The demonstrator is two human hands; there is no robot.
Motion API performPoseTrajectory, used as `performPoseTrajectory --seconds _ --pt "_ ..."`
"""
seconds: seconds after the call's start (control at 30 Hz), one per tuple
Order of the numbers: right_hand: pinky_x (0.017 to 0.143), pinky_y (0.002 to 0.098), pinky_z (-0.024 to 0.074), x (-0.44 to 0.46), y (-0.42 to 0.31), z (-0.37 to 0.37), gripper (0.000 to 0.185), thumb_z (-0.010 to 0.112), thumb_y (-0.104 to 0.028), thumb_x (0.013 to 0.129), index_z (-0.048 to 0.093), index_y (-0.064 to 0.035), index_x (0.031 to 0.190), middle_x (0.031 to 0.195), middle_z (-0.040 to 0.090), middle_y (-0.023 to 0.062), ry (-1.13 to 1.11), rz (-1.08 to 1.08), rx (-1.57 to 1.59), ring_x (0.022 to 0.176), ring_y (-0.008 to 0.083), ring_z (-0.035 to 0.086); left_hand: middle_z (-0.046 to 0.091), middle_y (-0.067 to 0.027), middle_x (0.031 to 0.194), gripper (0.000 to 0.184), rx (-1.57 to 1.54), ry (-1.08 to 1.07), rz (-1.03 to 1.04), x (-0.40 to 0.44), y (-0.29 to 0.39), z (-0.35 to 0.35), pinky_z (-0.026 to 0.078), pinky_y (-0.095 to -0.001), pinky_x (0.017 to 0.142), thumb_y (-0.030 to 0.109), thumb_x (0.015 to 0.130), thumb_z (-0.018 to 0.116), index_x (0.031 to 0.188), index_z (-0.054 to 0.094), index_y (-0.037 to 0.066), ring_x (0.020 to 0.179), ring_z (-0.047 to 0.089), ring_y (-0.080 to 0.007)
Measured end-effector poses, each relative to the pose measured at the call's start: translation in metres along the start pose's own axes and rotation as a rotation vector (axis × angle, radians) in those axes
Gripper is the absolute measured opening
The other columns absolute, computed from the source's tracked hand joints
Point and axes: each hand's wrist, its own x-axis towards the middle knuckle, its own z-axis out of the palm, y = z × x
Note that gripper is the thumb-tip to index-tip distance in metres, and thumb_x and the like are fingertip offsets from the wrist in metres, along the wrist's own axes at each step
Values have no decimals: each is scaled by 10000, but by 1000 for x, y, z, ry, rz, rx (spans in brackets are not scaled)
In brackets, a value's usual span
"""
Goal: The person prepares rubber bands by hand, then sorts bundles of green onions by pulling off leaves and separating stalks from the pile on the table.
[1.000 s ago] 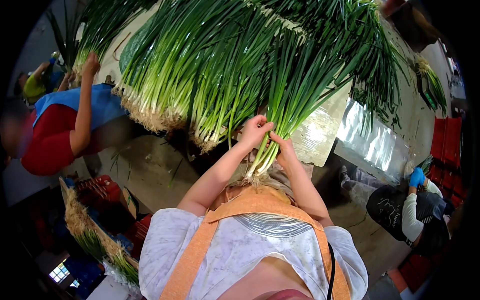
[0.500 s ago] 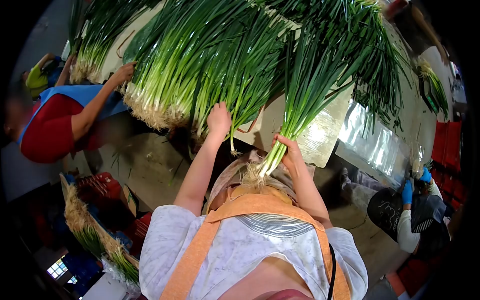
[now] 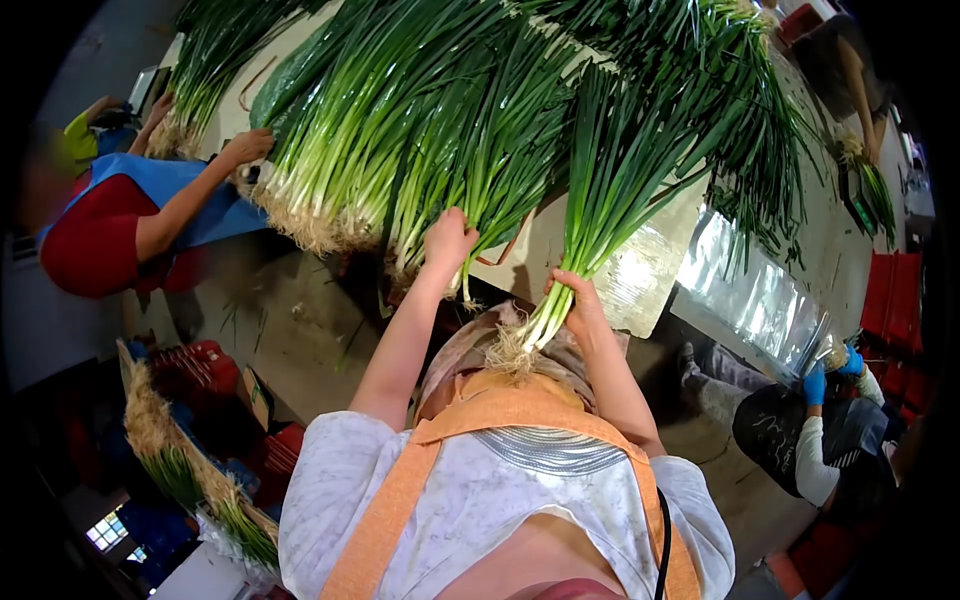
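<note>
My right hand (image 3: 577,297) is wrapped around a bunch of green onions (image 3: 600,215) just above the white ends. Its pale, stringy roots (image 3: 510,355) hang toward my apron, while the dark leaves fan out over the table. Left of it, my left hand (image 3: 450,240) has its fingers curled around green onion stalks (image 3: 480,225) at the near edge of the pile; how many it grips is hidden. Beside that hand lies a broad heap of green onions (image 3: 350,150), its roots toward the table's near edge.
At the left, a co-worker in a red sleeve (image 3: 100,245) reaches into the heap. A clear plastic sheet (image 3: 745,290) covers a surface at the right, near a person's blue gloves (image 3: 815,383). More rooted onions (image 3: 150,410) lie at lower left, near red crates (image 3: 205,365).
My left hand has shifted slightly to the right along the stalks. My right hand holds the bunch in nearly the same place. The gloved person's hands have moved slightly.
</note>
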Motion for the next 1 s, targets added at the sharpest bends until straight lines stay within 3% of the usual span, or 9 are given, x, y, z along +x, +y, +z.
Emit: performPoseTrajectory --seconds 0.07,0.23,0.37,0.57,0.7,0.8,0.9,1.0 --pt "616 311 497 0 -1 -2 242 666 -61 735 508 -42 916 724 562 64 8 -4 -9 647 174 563 581 -126 895 271 -182 -64 58 -7 15 -8 473 -406 687 217 756 635 916 532 25 782 590 -308" --pt "620 303 493 -3 -1 -4 183 660 -83 741 534 -33 863 709 573 69 17 -5 -37 635 178 566 587 -100 851 228 -78 -109 93 -25 15 9 466 -383 655 210 757 635 898 544 56 746 582 -293" --pt "619 298 489 -5 -1 -7 161 657 -88 742 542 -29 839 702 574 69 19 0 -28 632 179 568 586 -93 861 231 -214 -126 65 -23 9 4 461 -374 640 226 791 623 928 554 54 739 578 -291" --pt "616 290 486 -3 1 -8 132 655 -84 744 561 -17 809 691 578 73 21 -2 -5 635 177 570 591 -113 884 268 -91 -23 213 -15 8 16 475 -406 673 229 796 621 978 550 46 799 596 -303" --pt "617 288 486 -1 1 -11 120 655 -89 746 574 -16 796 688 582 75 4 1 -8 636 176 573 595 -148 914 314 78 -82 104 -11 19 28 486 -422 677 175 785 591 1064 544 41 817 597 -332" --pt "618 287 485 0 3 -13 120 654 -94 747 579 -14 796 691 587 75 3 0 -20 632 175 574 597 -144 889 308 -42 -104 105 -13 27 18 484 -389 662 186 797 598 1057 544 30 787 602 -306" --pt "620 288 485 0 3 -12 123 655 -98 746 583 -13 797 694 591 74 10 -8 -35 629 174 574 596 -122 860 281 -493 -266 27 -11 25 18 465 -343 662 204 824 607 1020 549 12 762 590 -236" --pt "624 291 485 1 4 -11 127 656 -99 745 584 -13 803 691 590 71 6 -7 -38 630 173 573 590 -82 833 277 -781 -234 71 -10 12 37 437 -300 662 222 841 622 984 553 -6 744 549 -157"
